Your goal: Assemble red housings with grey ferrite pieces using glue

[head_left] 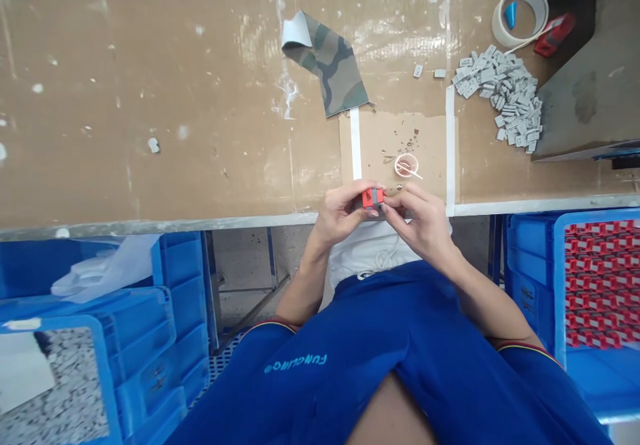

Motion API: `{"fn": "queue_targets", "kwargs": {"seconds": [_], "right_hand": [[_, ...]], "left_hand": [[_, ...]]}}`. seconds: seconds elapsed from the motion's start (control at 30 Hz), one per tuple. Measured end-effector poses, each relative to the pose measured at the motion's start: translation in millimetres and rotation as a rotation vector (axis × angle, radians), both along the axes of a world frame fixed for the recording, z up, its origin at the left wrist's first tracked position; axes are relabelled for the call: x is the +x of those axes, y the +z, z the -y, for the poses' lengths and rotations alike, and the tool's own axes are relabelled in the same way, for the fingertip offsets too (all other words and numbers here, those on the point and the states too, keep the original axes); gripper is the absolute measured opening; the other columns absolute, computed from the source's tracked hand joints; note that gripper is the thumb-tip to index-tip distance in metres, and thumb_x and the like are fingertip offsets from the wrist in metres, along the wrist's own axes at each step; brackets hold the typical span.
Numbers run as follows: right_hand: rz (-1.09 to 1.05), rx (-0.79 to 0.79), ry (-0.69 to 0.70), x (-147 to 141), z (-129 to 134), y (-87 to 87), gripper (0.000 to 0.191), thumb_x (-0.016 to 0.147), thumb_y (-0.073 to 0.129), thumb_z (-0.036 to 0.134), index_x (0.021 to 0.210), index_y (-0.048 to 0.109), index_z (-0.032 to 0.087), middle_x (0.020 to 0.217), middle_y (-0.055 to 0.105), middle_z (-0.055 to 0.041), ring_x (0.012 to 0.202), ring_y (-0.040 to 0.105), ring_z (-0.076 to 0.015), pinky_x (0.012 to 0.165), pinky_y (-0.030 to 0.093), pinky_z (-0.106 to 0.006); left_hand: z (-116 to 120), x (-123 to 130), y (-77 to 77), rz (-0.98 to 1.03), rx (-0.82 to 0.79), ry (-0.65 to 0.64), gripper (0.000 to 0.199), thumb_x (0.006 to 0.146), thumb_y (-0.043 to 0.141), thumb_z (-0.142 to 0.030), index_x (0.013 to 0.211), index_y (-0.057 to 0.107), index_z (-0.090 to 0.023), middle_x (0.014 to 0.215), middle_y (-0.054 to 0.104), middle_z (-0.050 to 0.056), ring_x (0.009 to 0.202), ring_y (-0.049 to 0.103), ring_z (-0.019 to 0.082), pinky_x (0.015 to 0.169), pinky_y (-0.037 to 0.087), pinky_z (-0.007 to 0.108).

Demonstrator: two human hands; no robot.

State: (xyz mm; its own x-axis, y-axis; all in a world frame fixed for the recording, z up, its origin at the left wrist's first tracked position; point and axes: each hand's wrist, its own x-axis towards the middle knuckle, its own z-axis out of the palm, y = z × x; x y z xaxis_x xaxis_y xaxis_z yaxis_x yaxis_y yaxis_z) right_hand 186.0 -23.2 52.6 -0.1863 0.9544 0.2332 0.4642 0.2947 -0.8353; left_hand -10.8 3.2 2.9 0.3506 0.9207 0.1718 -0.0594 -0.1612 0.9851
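The person wears a blue shirt (380, 338) with short sleeves. Each sleeve (270, 345) has a thin yellow and red stripe. Light blue letters (296, 363) sit on the shirt.

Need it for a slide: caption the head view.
Left hand and right hand hold a red-grey part over the workbench.

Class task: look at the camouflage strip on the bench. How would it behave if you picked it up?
The camouflage strip would probably droop rather than stay stiff: its white-backed end seems to fold over on the bench. It looks thin, so it is likely light. Lying flat, it seems unlikely to roll.
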Motion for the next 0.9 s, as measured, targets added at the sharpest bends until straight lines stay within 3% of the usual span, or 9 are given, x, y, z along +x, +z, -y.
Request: {"fn": "queue_targets", "kwargs": {"seconds": [0.23,0.4,0.77,0.9], "right_hand": [[-0.025,-0.003,-0.029,-0.9,7.4,-1.4,0.012,0.101,0.066,0.020,0.093,0.075,0.020,0.079,0.061,-0.0007,0.067,0.059,-0.0132,0.063,0.049,-0.025],[0.028,0.034,-0.056,-1.4,13.5,-0.5,0.013,0.103,0.064,0.022,0.099,0.076,0.020,0.080,0.060,-0.0013,0.066,0.059,-0.0131,0.063,0.050,-0.026],[0.006,0.036,-0.088,-7.5,7.2,-8.9,0.018,0.102,0.064,0.026,0.087,0.073,0.021,0.075,0.060,-0.0002,0.062,0.056,-0.0130,0.058,0.046,-0.027],[-0.015,0.066,-0.085,-6.3,12.0,-10.7,0.014,0.101,0.064,0.023,0.091,0.073,0.021,0.076,0.061,-0.0003,0.064,0.057,-0.0137,0.060,0.048,-0.027]], "left_hand": [[1.0,-1.0,1.7,-0.008,0.062,-0.015,0.039,0.088,0.087,-0.033,0.125,0.078,-0.022,0.119,0.083,0.011,0.105,0.078,0.019,0.091,0.062,0.028],[1.3,1.3,0.3,0.061,-0.007,-0.057,0.046,0.088,0.087,-0.033,0.131,0.076,-0.022,0.125,0.082,0.013,0.109,0.080,0.020,0.095,0.064,0.028],[1.0,-0.9,0.3,-0.006,0.041,0.008,0.041,0.088,0.087,-0.040,0.122,0.079,-0.019,0.117,0.083,0.012,0.105,0.079,0.022,0.092,0.063,0.030],[0.8,-1.6,-1.8,-0.007,0.101,0.005,0.039,0.088,0.087,-0.035,0.124,0.079,-0.020,0.120,0.082,0.012,0.110,0.079,0.021,0.097,0.061,0.029]]}}
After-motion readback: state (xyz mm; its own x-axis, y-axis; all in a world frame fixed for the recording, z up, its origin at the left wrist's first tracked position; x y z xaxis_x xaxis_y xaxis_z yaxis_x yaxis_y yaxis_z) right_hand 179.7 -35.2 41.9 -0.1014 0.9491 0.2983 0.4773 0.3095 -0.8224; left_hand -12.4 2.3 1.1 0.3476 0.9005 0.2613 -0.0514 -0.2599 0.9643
